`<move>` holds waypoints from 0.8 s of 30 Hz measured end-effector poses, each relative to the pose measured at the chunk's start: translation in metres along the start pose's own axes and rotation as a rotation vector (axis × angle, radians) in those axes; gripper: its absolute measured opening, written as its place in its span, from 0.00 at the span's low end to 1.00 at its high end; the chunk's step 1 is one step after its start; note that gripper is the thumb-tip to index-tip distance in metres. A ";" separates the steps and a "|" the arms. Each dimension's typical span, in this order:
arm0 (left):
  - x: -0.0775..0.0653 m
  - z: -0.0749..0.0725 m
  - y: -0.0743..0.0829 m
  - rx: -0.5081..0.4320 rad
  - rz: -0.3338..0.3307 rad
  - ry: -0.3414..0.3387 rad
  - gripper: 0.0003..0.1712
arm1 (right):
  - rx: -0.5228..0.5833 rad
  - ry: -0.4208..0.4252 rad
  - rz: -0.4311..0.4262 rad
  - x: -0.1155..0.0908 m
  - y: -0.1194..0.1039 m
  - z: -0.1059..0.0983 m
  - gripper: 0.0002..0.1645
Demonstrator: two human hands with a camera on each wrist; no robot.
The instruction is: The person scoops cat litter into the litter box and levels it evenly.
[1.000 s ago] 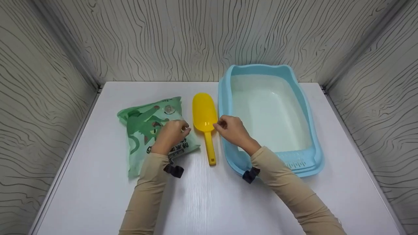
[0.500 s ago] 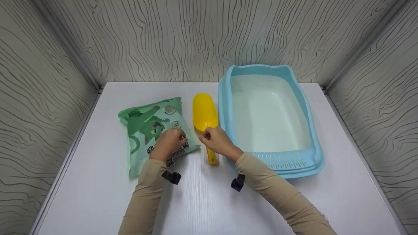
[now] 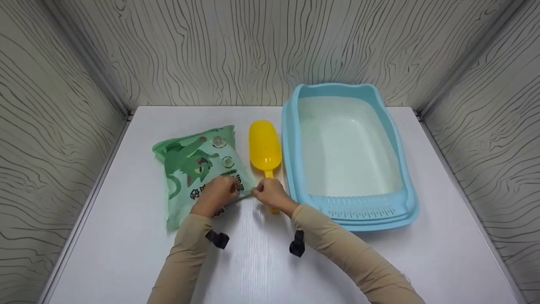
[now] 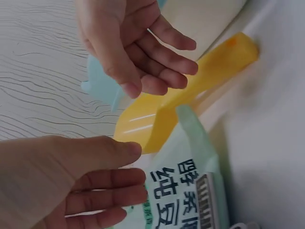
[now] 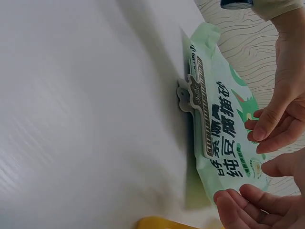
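A green bag of cat litter with a cat print lies on the table's left side. A striped sealing clip runs along its near edge in the right wrist view. My left hand hovers over the bag's lower part, fingers loosely bent and holding nothing. Beside it, my right hand is above the handle of a yellow scoop, partly hiding it. Its fingertips are right by the bag's corner, overlapping it in the right wrist view, and they too hold nothing.
A light blue litter box stands on the right, close beside the scoop. The white table ends at the patterned back wall, with side walls left and right. A black wrist camera sits on each sleeve.
My right hand has moved left and nearer to me, from the litter box's edge across the scoop to the bag's corner. My left hand has shifted slightly nearer to me over the bag.
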State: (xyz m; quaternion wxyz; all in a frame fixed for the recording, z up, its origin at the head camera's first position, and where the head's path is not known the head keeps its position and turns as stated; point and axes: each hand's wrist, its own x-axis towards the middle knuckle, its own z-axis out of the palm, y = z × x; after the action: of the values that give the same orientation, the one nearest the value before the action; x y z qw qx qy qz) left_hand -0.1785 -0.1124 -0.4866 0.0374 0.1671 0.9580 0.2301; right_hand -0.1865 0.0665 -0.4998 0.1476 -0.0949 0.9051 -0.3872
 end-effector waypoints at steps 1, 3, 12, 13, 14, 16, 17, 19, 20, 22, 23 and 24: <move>-0.001 0.002 -0.001 0.003 0.019 0.006 0.05 | 0.028 -0.009 0.032 0.000 0.002 0.002 0.14; -0.005 0.006 -0.002 0.020 0.049 0.018 0.04 | 0.102 -0.033 0.103 -0.001 0.005 0.006 0.14; -0.020 0.021 -0.001 0.152 0.074 0.054 0.07 | 0.568 -0.120 0.459 0.002 0.011 0.025 0.18; -0.022 0.023 0.000 0.186 0.075 0.056 0.09 | 0.617 -0.112 0.480 0.003 0.011 0.027 0.19; -0.024 0.024 0.001 0.223 0.076 0.058 0.10 | 0.656 -0.100 0.498 0.004 0.012 0.029 0.20; -0.026 0.028 0.002 0.294 0.081 0.075 0.13 | 0.719 -0.077 0.527 0.006 0.013 0.033 0.22; -0.027 0.029 0.002 0.329 0.084 0.086 0.14 | 0.746 -0.062 0.542 0.007 0.013 0.035 0.22; -0.029 0.034 0.001 0.400 0.091 0.115 0.16 | 0.795 -0.028 0.572 0.009 0.014 0.038 0.21; -0.030 0.036 0.001 0.430 0.093 0.128 0.16 | 0.820 -0.013 0.585 0.010 0.014 0.040 0.21; -0.032 0.039 -0.002 0.472 0.094 0.153 0.15 | 0.871 0.018 0.597 0.011 0.013 0.044 0.19; -0.032 0.041 -0.003 0.486 0.090 0.160 0.14 | 0.893 0.034 0.599 0.012 0.012 0.046 0.18; -0.033 0.043 -0.005 0.496 0.086 0.170 0.13 | 0.910 0.046 0.600 0.012 0.012 0.048 0.18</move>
State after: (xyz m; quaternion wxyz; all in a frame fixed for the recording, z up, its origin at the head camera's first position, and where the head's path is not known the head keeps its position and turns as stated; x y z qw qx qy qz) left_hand -0.1424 -0.1088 -0.5275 -0.0953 0.1918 0.9768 0.0031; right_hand -0.1820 0.0385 -0.5424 0.2577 0.2494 0.6367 -0.6827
